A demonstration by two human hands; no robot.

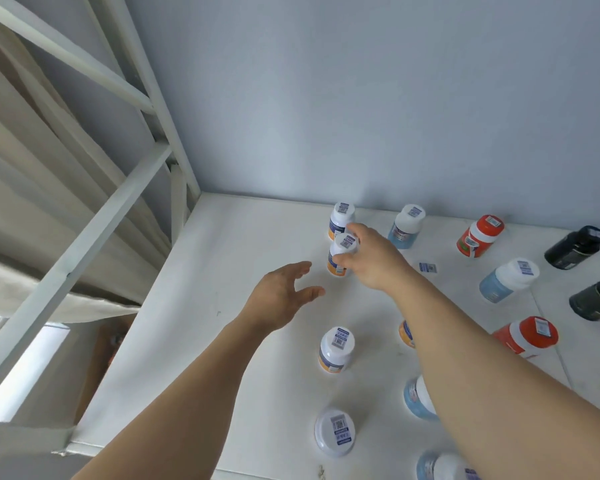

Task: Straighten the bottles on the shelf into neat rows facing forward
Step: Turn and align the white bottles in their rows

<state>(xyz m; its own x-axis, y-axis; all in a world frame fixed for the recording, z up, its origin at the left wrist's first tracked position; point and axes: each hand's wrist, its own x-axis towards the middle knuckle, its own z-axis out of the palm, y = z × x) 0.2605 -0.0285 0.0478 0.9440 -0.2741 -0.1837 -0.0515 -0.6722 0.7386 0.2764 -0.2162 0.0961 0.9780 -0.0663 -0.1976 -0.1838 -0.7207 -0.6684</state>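
On a white shelf (243,237), a person's left hand (278,299) hovers with fingers (302,268) spread and relaxed, holding nothing, just left of an orange-banded bottle (340,258). The right hand (371,261) grips that bottle, thumb and fingers curled round its body, directly in front of a matching bottle (341,220) at the back wall. Right of the gripped bottle stand blue bottles (406,226), red-capped bottles (478,237) and black bottles (575,247), loosely scattered. The risk: the right forearm crosses low over bottles nearer the front edge, so a sideways sweep could likely topple one, or the gripped bottle could knock its neighbour behind.
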